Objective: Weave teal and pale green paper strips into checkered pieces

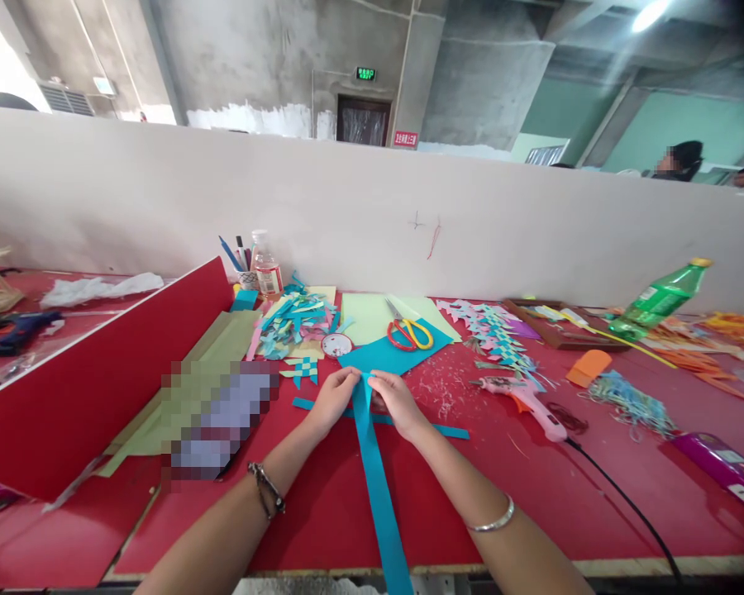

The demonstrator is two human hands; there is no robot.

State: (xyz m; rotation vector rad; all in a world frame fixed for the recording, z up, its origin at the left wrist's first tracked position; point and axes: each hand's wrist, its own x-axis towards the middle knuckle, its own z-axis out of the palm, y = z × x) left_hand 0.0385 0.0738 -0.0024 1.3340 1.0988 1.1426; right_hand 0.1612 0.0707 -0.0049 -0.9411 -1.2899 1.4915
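Observation:
A long blue paper strip (375, 487) runs from my fingertips down past the table's front edge. My left hand (335, 401) pinches its upper end from one side. My right hand (400, 401) pinches the same end from the other side, close to the left. Beneath my hands a second blue strip (450, 431) lies crosswise on the red table. Just beyond my fingers is a blue paper sheet (372, 351), with red-and-yellow scissors (418, 335) lying on it. A small blue-and-yellow woven paper piece (305, 368) rests left of my hands.
A pink glue gun (527, 401) with a black cord lies to the right. Paper scraps (303, 318) are heaped behind my left hand. A green bottle (663, 297) leans at the back right. A red upright board (112, 372) stands on the left. A pale partition (322, 207) closes off the back.

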